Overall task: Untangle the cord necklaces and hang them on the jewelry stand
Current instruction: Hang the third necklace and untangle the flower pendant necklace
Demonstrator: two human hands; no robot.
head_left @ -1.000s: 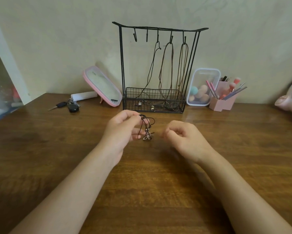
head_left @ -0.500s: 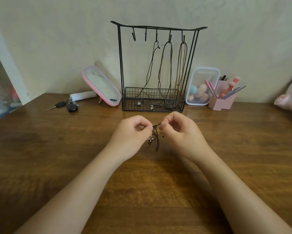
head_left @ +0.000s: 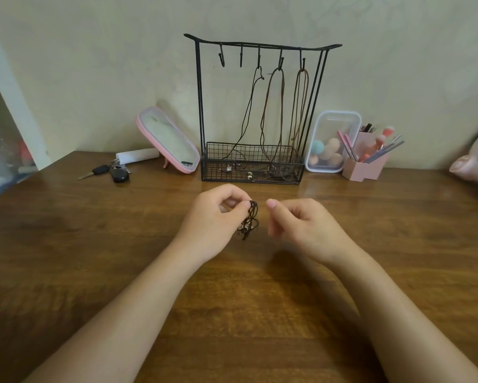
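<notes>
Above the desk point(head_left: 66, 258), the left hand point(head_left: 213, 219) pinches a tangled cord necklace point(head_left: 249, 220) in its fingers point(head_left: 244, 205); the right hand point(head_left: 304, 228), fingers loosely curled and empty, is just beside it. Behind, the jewelry stand point(head_left: 255, 111) carries 3 hung cords point(head_left: 273, 111).

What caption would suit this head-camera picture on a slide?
Left hand pinches a tangled cord necklace above the table; right hand open beside it, jewelry stand behind.
</notes>
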